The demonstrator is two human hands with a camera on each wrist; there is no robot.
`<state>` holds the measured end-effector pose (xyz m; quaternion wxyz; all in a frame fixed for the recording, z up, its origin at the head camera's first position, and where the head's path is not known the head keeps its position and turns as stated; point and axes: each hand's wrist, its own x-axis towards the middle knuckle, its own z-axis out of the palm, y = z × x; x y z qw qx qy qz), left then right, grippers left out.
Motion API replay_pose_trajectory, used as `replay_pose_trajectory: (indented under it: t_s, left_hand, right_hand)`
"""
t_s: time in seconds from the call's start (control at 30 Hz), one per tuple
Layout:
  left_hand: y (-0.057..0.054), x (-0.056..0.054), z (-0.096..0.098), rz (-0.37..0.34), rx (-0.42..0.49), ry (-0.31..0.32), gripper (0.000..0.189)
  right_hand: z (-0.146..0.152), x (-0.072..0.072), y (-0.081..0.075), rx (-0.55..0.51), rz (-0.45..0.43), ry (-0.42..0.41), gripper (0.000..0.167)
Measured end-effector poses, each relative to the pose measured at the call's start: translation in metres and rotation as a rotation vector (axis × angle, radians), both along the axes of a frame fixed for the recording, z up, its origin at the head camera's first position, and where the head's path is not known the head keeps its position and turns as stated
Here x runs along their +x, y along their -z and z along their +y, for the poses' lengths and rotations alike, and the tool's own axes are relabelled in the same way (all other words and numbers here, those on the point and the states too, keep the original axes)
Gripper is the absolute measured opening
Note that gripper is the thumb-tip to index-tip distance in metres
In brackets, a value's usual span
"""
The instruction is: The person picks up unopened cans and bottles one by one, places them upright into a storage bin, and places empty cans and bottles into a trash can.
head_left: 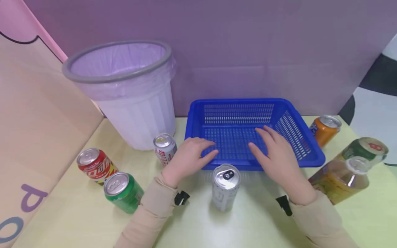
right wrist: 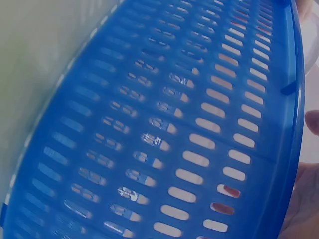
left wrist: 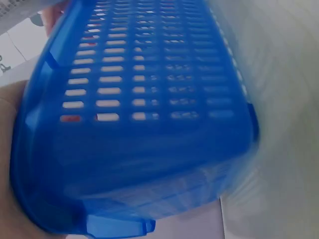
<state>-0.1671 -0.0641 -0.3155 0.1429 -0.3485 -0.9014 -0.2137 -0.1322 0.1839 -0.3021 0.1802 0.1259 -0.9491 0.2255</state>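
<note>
A blue plastic basket with slotted walls stands in the middle of the table. My left hand lies over its front left corner, fingers and thumb extended inward with nothing between them. Over the front right part, my right hand reaches in with spread fingers and holds nothing. Between my forearms a silver-white can stands upright in front of the basket. The left wrist view has the basket's outer wall close up, with part of the left hand along the rim. In the right wrist view, fingers show past the rim.
A lined white bin stands back left. Near it are a Coca-Cola can, a red can and a green can. At right stand an orange can, a green-topped container and a bottle of yellowish liquid.
</note>
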Motion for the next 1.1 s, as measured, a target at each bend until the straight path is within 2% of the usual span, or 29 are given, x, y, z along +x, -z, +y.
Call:
replay_pose_trajectory:
  t_s: [0.17, 0.33, 0.53, 0.93, 1.1]
  left_hand:
    - [0.007, -0.004, -0.006, 0.066, 0.021, 0.053, 0.024]
    - [0.011, -0.004, -0.010, 0.170, -0.001, 0.084, 0.036]
    - [0.013, -0.004, -0.008, 0.219, 0.014, 0.080, 0.041]
    - [0.019, -0.005, -0.007, 0.255, 0.062, 0.076, 0.040]
    - [0.021, -0.006, -0.008, 0.261, 0.063, 0.073, 0.040]
  right_hand:
    - [-0.001, 0.004, 0.003, -0.074, 0.020, -0.066, 0.043]
    - [-0.001, 0.008, 0.008, -0.161, 0.094, -0.142, 0.028]
    - [-0.001, 0.015, 0.017, -0.230, 0.196, -0.255, 0.020]
    - [-0.009, 0.026, 0.015, -0.366, 0.165, -0.432, 0.026]
    - [-0.015, 0.030, 0.018, -0.412, 0.126, -0.496, 0.029]
